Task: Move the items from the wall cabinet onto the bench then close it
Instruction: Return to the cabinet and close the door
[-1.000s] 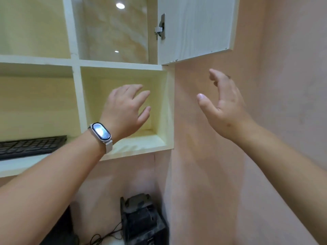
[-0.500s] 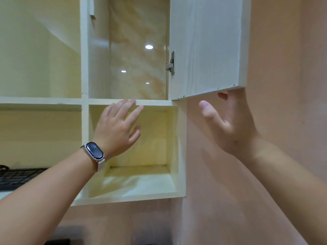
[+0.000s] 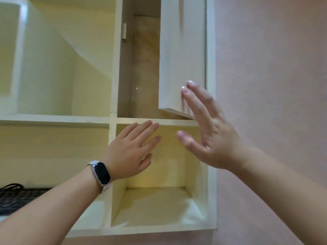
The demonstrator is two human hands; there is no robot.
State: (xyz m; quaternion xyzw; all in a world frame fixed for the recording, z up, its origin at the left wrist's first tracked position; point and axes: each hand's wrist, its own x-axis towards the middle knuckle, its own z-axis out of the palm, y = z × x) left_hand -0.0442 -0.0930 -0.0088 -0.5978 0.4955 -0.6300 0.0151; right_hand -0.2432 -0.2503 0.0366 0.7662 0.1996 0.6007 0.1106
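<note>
Right hand (image 3: pixel 210 137) flat, fingers spread, fingertips (image 3: pixel 184 89) on the door (image 3: pixel 182 55) – ajar over the cabinet (image 3: pixel 113 68); left hand (image 3: pixel 131 154) open before the cubby (image 3: pixel 159 206) below; keyboard (image 3: pixel 19 198) far left.

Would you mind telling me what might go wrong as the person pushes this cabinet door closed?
1. The right hand has its fingers lying across the door near its lower corner; they could get pinched against the frame as it shuts.
2. The left hand is raised in front of the open cubby just under the door, and might be clipped by the door's bottom edge.
</note>
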